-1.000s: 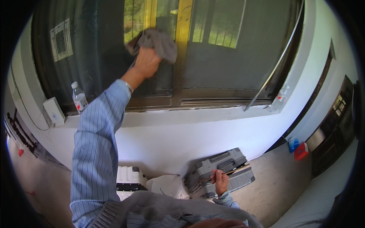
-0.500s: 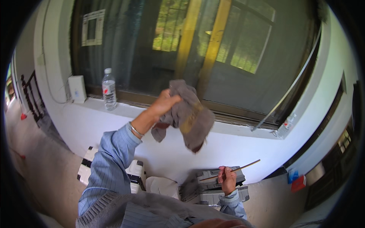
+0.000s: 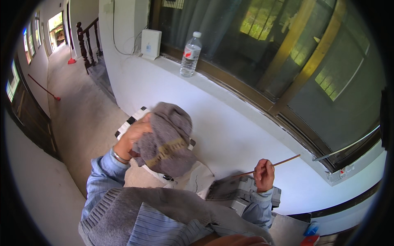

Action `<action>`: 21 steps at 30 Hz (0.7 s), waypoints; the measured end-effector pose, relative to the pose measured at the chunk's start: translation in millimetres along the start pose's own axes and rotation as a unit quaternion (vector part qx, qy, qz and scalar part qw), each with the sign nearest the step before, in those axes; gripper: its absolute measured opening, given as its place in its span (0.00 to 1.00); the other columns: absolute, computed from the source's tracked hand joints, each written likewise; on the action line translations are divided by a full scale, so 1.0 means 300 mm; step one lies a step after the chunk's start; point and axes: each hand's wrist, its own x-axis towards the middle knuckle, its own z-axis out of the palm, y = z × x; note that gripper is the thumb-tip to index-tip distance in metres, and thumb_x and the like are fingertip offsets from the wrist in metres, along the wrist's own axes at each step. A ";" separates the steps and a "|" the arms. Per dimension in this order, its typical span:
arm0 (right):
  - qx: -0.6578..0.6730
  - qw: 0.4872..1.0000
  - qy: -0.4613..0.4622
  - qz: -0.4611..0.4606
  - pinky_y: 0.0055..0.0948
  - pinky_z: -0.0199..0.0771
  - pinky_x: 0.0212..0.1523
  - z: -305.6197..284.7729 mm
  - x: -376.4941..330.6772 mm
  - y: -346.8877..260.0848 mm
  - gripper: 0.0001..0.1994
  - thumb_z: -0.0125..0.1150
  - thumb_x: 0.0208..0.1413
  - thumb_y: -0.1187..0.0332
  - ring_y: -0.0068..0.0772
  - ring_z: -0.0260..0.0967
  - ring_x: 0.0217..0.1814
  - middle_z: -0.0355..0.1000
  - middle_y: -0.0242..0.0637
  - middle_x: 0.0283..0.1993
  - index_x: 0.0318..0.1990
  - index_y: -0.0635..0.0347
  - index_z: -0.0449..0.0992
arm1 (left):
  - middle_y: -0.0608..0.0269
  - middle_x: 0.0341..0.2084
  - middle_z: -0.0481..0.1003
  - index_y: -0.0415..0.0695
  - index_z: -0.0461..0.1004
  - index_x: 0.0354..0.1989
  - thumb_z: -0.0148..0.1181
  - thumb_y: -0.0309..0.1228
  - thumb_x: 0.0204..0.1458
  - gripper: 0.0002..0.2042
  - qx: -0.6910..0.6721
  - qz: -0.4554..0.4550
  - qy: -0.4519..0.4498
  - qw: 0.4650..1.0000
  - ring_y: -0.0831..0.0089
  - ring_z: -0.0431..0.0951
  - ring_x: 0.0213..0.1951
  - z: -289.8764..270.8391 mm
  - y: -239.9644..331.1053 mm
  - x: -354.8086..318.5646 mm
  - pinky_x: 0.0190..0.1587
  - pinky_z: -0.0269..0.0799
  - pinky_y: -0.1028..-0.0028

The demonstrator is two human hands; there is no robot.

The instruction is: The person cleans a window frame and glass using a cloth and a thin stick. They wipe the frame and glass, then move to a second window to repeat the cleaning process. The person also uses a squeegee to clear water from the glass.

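the left hand [image 3: 137, 133], left of the frame's centre, has its grip closed around a bunched grey cloth [image 3: 174, 127] with a yellowish band; the right hand [image 3: 264, 175], lower right of centre, pinches a thin brown stick [image 3: 287, 160] slanting up rightward; a clear bottle [image 3: 191, 57] stands on the window sill [image 3: 221, 95] at top centre, near a white box [image 3: 151, 43]

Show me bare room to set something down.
Bare: the ledge between bottle and thin rod; the floor between dark door and white case. Crowded: below the ledge, with left hand, cloth, right hand, stick and grey cases.
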 end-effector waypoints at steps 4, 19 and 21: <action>-0.178 0.983 -0.036 0.022 0.18 0.51 0.14 0.214 0.098 0.013 0.14 0.46 0.62 0.62 0.16 0.51 0.13 0.63 0.30 0.17 0.39 0.66 0.72 | 0.50 0.50 0.68 0.37 0.59 0.56 0.50 0.23 0.47 0.24 -0.041 0.057 0.141 0.988 0.60 0.73 0.48 -0.315 0.128 -0.217 0.51 0.71 0.64; -0.757 0.576 0.063 -0.302 0.38 0.71 0.30 1.164 0.942 0.029 0.17 0.62 0.49 0.58 0.45 0.73 0.29 0.74 0.44 0.24 0.43 0.58 0.76 | 0.60 0.42 0.74 0.40 0.69 0.47 0.45 0.35 0.57 0.15 0.042 0.230 0.389 0.891 0.65 0.74 0.41 -0.711 0.552 -0.784 0.45 0.71 0.68; -0.774 0.536 0.075 -0.329 0.41 0.72 0.34 1.191 1.058 0.046 0.19 0.62 0.49 0.56 0.47 0.74 0.33 0.75 0.45 0.27 0.45 0.57 0.75 | 0.60 0.41 0.74 0.40 0.69 0.47 0.45 0.37 0.57 0.15 -0.024 0.225 0.417 0.881 0.66 0.74 0.41 -0.736 0.558 -0.832 0.45 0.71 0.68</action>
